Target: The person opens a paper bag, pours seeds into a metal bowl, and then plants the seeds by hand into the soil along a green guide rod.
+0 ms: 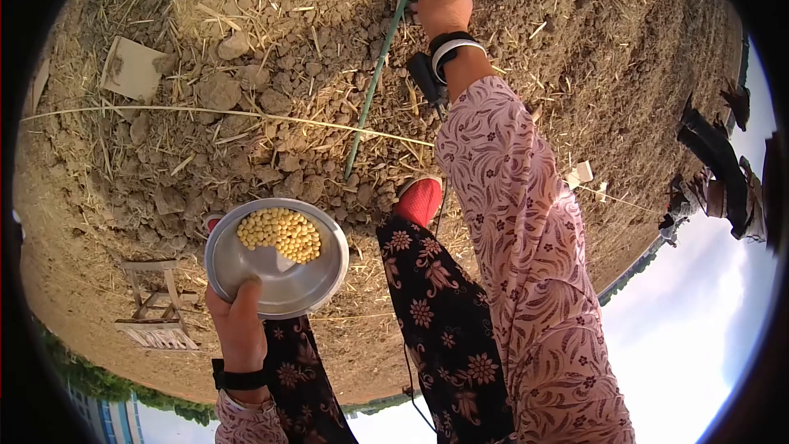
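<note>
My left hand [237, 325] grips the rim of a round metal bowl [283, 294], thumb inside and fingers hidden beneath. Yellow soybeans [279, 233] lie heaped toward the bowl's far side. At the top, my right hand [444, 8] reaches down to the soil, its fingers curled in. The fingertips are partly hidden, so what they hold, if anything, cannot be made out. Right beside that hand, a thin green stick [382, 57] lies slantwise over the clods. A dark device [425, 80] with a cable is near my right wrist.
Dry, cloddy soil [222, 90] strewn with straw spreads around my red shoe [420, 201]. A pale string [246, 113] crosses the ground. A flat tan piece [131, 68] lies at left, and a small wooden stool [156, 304] stands below it. People [715, 164] are at the far right.
</note>
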`<state>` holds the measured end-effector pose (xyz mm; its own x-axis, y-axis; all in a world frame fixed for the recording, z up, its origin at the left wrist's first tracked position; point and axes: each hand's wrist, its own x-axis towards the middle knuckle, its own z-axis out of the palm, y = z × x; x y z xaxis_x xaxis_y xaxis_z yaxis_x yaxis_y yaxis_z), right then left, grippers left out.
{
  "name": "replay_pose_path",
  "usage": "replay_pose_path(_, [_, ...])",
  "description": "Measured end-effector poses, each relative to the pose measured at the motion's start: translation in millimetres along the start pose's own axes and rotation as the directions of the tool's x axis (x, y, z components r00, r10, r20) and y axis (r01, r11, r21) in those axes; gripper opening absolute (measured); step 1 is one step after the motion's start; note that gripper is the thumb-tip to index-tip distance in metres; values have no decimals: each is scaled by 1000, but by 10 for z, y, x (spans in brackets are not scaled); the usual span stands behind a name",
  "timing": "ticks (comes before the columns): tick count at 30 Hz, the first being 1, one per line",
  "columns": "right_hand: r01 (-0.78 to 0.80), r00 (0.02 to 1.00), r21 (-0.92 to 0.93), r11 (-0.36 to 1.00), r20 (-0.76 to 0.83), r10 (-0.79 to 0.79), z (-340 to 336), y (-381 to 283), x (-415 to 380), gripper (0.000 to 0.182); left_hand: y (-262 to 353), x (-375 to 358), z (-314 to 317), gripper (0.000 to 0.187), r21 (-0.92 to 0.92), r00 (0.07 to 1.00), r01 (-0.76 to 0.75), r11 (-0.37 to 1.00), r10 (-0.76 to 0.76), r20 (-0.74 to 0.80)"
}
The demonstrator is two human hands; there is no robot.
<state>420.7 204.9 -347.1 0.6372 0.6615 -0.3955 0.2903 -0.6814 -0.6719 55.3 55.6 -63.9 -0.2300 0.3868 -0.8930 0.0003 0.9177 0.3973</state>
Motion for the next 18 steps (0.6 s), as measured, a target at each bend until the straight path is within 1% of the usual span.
replay_pose_path(1, [-24,1000,52,998,2,24,-2,-15,-19,19,-5,3,-3,36,3,1000,-2,1000,2,0])
replay_pose_path(2, [-23,1000,52,998,4,23,-23,-30,-52,19,-13,-5,-7,36,5,1000,-5,1000,5,-2])
replay_pose_path(4, [20,999,68,997,-29,-18,-163,-109,-209,21,-37,-40,-30,36,1,1000,5,1000,-5,-6])
replay_pose_path(5, [57,998,46,997,-27,-56,-284,-163,-379,21,-28,-73,-19,36,-5,1000,4,1000,-4,-5])
replay_pose_path(6, [77,996,27,997,50,-79,-458,-213,-557,22,9,-130,3,36,-11,1000,-5,1000,5,2])
replay_pose_path(7, [96,987,7,995,128,-96,-658,-269,-791,24,52,-217,14,36,-69,999,-12,998,14,34])
replay_pose_path(8, [-25,984,73,997,180,11,-905,-494,-1120,24,97,-327,15,36,-126,998,-17,992,25,64])
replay_pose_path(9, [-26,977,34,999,213,18,-1118,-528,-1374,25,141,-446,22,36,-130,997,-30,991,39,66])
replay_pose_path(10, [-33,970,41,999,244,22,-1294,-444,-1614,25,191,-575,16,37,-154,998,-28,988,36,50])
replay_pose_path(11, [-106,951,-40,994,289,113,-1528,-530,-1879,23,259,-712,-7,37,-176,999,-31,984,37,32])
replay_pose_path(12, [-113,962,4,994,250,109,-1681,-437,-2159,17,332,-859,-49,37,-177,997,-65,982,72,32])
replay_pose_path(13, [-71,963,-53,996,256,82,-1893,-452,-2437,16,412,-1016,-93,39,-103,993,-101,990,107,52])
replay_pose_path(14, [-156,951,14,988,272,147,-2092,-477,-2719,15,539,-1157,-102,40,-28,988,-138,990,140,73])
replay_pose_path(15, [-68,953,-87,994,290,91,-2286,-349,-2979,16,761,-1376,1,33,-150,992,-117,982,122,22])
replay_pose_path(16, [-126,950,-44,991,282,133,-2435,-232,-3258,16,884,-1551,-10,33,-153,988,-150,977,155,20])
replay_pose_path(18, [-194,933,-136,972,280,225,-2834,-316,-3717,16,1088,-1925,-58,34,-110,990,-140,984,136,-41])
